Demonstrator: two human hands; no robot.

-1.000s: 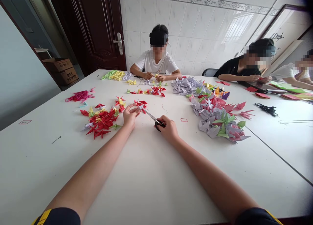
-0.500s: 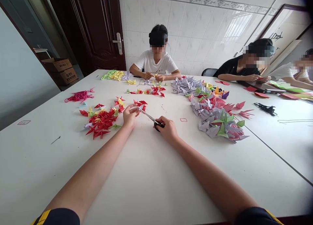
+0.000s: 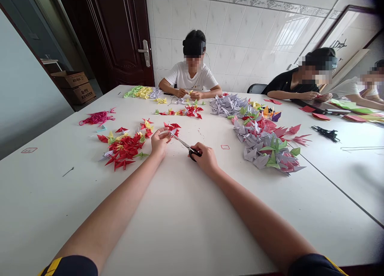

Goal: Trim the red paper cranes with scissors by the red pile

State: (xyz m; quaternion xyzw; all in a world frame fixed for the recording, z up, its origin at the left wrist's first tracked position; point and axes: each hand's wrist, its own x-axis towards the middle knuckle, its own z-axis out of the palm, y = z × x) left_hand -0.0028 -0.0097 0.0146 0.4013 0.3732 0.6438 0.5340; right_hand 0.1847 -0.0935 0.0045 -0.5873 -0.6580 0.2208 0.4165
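Observation:
In my right hand (image 3: pixel 206 158) is a pair of scissors (image 3: pixel 182 142) with black handles, its fingers wrapped round the loops. The blades point left and forward, their tips close to my left hand (image 3: pixel 159 143). That hand pinches a small pale lavender paper crane (image 3: pixel 172 133), mostly hidden by the fingers. Just beyond it lie red paper cranes (image 3: pixel 177 126). To the left of my left hand spreads a pile of red, yellow and green folded cranes (image 3: pixel 126 148). Whether the blades touch the paper I cannot tell.
A large heap of lavender, pink and green cranes (image 3: pixel 264 148) lies to the right. Pink string (image 3: pixel 96 118) rests at the left, black cords (image 3: pixel 325 134) at the far right. Across the white table (image 3: pixel 180 220) a person (image 3: pixel 193 76) folds paper; others sit at the right.

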